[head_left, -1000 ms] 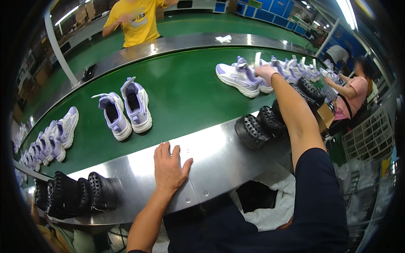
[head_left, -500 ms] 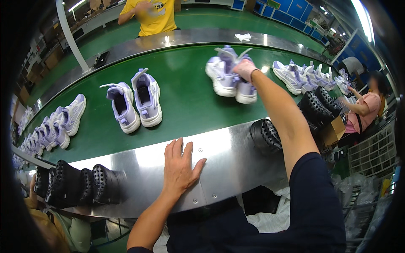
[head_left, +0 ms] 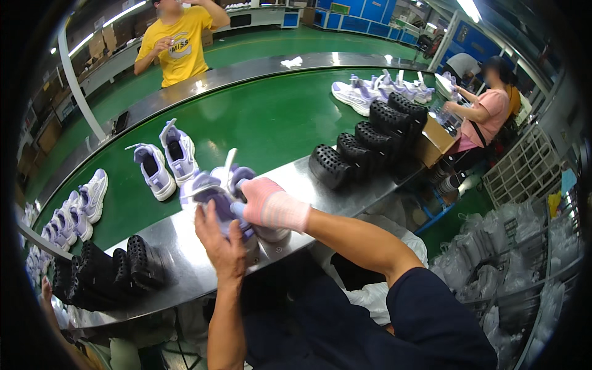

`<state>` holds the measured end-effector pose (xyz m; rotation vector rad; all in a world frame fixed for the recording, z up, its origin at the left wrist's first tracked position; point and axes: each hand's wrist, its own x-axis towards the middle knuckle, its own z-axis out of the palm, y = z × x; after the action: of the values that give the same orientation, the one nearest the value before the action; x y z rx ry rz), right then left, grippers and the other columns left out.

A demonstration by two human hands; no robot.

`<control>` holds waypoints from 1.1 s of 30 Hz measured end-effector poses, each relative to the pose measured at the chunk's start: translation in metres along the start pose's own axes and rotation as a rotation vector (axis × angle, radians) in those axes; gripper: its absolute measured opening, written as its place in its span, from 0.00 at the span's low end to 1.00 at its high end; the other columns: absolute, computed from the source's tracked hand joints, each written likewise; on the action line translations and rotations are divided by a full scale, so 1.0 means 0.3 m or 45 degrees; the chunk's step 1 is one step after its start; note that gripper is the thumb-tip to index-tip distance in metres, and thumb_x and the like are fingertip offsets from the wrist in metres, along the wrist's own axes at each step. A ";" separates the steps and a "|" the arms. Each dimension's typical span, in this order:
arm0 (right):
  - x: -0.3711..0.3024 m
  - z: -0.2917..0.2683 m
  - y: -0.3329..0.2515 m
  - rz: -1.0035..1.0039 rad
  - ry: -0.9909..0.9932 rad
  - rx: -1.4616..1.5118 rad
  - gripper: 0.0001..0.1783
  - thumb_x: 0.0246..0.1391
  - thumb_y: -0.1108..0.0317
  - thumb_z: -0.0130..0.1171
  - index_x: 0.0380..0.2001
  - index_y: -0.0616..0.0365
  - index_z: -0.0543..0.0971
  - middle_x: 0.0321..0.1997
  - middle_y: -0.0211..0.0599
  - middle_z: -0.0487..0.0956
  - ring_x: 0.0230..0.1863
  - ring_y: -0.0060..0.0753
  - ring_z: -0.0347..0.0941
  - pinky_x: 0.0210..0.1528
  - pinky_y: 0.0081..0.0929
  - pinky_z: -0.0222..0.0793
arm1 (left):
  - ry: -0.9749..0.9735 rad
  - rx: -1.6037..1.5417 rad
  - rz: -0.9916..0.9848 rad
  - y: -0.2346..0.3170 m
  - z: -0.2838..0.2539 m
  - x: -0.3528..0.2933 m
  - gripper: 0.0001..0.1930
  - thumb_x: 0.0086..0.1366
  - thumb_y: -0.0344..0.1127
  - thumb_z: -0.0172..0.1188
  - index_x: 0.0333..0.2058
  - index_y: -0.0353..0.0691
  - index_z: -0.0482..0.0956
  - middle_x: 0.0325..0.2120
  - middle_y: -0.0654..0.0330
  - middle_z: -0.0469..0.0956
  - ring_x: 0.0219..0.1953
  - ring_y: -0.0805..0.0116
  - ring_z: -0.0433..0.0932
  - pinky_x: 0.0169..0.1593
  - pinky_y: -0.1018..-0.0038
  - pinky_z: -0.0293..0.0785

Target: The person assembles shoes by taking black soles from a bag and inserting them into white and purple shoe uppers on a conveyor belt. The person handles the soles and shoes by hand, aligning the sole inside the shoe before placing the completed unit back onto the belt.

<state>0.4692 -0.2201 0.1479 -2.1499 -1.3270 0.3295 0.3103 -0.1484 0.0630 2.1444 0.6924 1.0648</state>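
Observation:
A pair of white-and-lilac sneakers is held close in front of me, over the metal edge of the conveyor. My right hand [head_left: 271, 203], in a pink knitted glove with bluish fingertips, is closed around the inner parts of both shoes near their openings. Against the near side of the left sneaker [head_left: 213, 188] my bare left hand [head_left: 221, 246] is pressed, fingers and thumb gripping it. The right sneaker [head_left: 273, 234] is mostly covered by the glove. A second lilac pair, with a left shoe [head_left: 152, 169] and a right shoe [head_left: 177, 150], stands on the green belt just beyond.
The green belt [head_left: 259, 132] carries rows of sneakers at far left [head_left: 92, 194] and far right [head_left: 353, 95]. Black perforated blocks stand on the metal ledge, left [head_left: 146, 262] and right [head_left: 330, 166]. A person in yellow [head_left: 179, 46] stands opposite; another in pink [head_left: 487, 108] works at right.
My right hand has brought the sneaker pair from the far belt toward me. My left hand has left the metal ledge and taken hold of the left sneaker. The view has turned rightward.

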 end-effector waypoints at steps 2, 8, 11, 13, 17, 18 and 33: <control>-0.116 -0.120 0.036 -0.170 0.292 0.074 0.14 0.53 0.65 0.63 0.40 0.61 0.84 0.39 0.55 0.85 0.43 0.56 0.83 0.49 0.42 0.79 | 0.052 -0.036 -0.036 -0.068 -0.041 -0.034 0.38 0.74 0.61 0.54 0.71 0.38 0.65 0.71 0.41 0.61 0.74 0.43 0.57 0.76 0.54 0.50; -0.327 -0.747 0.580 0.385 1.186 -1.057 0.29 0.53 0.51 0.71 0.53 0.55 0.81 0.51 0.49 0.83 0.54 0.55 0.78 0.57 0.47 0.75 | 0.268 0.093 0.120 0.062 -0.205 -0.052 0.21 0.65 0.27 0.62 0.57 0.33 0.76 0.59 0.44 0.75 0.62 0.44 0.72 0.67 0.57 0.65; -0.358 -0.881 0.693 0.782 0.890 -1.284 0.34 0.53 0.44 0.72 0.56 0.53 0.79 0.55 0.50 0.82 0.58 0.54 0.77 0.61 0.46 0.74 | 0.205 0.010 0.344 0.168 -0.204 -0.023 0.16 0.62 0.22 0.62 0.49 0.32 0.80 0.51 0.47 0.80 0.56 0.47 0.76 0.62 0.58 0.69; -0.345 -0.888 0.757 0.773 0.757 -1.273 0.31 0.53 0.46 0.73 0.54 0.53 0.81 0.53 0.48 0.83 0.57 0.52 0.78 0.59 0.46 0.75 | 0.170 -0.026 0.441 0.228 -0.186 -0.010 0.13 0.61 0.19 0.62 0.45 0.32 0.81 0.46 0.49 0.82 0.52 0.48 0.79 0.59 0.59 0.72; -0.338 -0.890 0.831 0.606 0.729 -1.257 0.23 0.54 0.52 0.72 0.47 0.54 0.82 0.49 0.45 0.83 0.54 0.51 0.79 0.56 0.45 0.76 | 0.065 -0.075 0.517 0.252 -0.145 -0.004 0.10 0.62 0.18 0.62 0.42 0.32 0.82 0.42 0.50 0.83 0.49 0.51 0.80 0.56 0.62 0.75; -0.350 -0.908 0.841 0.539 0.755 -1.259 0.22 0.54 0.53 0.72 0.47 0.54 0.82 0.48 0.46 0.83 0.54 0.51 0.79 0.55 0.46 0.76 | 0.040 -0.106 0.516 0.257 -0.134 -0.003 0.10 0.62 0.18 0.62 0.42 0.32 0.82 0.42 0.50 0.83 0.48 0.51 0.81 0.55 0.62 0.75; -0.612 -0.568 0.010 -0.500 -0.187 -0.360 0.20 0.54 0.61 0.72 0.45 0.60 0.80 0.39 0.45 0.81 0.43 0.52 0.79 0.45 0.42 0.75 | -1.373 -0.093 0.400 0.522 -0.093 0.047 0.31 0.61 0.48 0.73 0.59 0.40 0.76 0.48 0.46 0.81 0.52 0.44 0.80 0.53 0.56 0.78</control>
<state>0.4683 -0.4413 0.2653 -2.0487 -1.9376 0.1481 0.3215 -0.2331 0.1978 2.3700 -0.1946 -0.0459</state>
